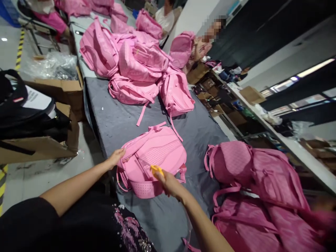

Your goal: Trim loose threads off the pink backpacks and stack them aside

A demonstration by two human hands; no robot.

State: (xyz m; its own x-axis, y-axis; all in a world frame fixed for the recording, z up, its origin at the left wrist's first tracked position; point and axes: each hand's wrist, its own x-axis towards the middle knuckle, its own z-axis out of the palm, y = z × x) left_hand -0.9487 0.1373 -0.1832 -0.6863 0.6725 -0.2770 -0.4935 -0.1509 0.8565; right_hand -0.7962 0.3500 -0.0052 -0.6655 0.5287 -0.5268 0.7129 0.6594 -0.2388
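Note:
A pink backpack (162, 147) lies on the grey-covered table in front of me, with its perforated panel facing up. My left hand (117, 158) pinches the bag's left edge, fingers closed on the fabric. Over the lower middle of the same backpack, my right hand (168, 182) grips a yellow air blow gun (156, 171). Its thin nozzle points left across the bag, and a clear hose (189, 224) runs beside my right forearm. Whether the nozzle touches the fabric I cannot tell.
Several pink backpacks (141, 63) are heaped on the far table. More darker pink bags (275, 171) lie at right. Cardboard boxes (39, 150) stand on the floor at left, one holding black bags. Other people (165, 17) sit farther back. A shelf (244, 105) runs along the right.

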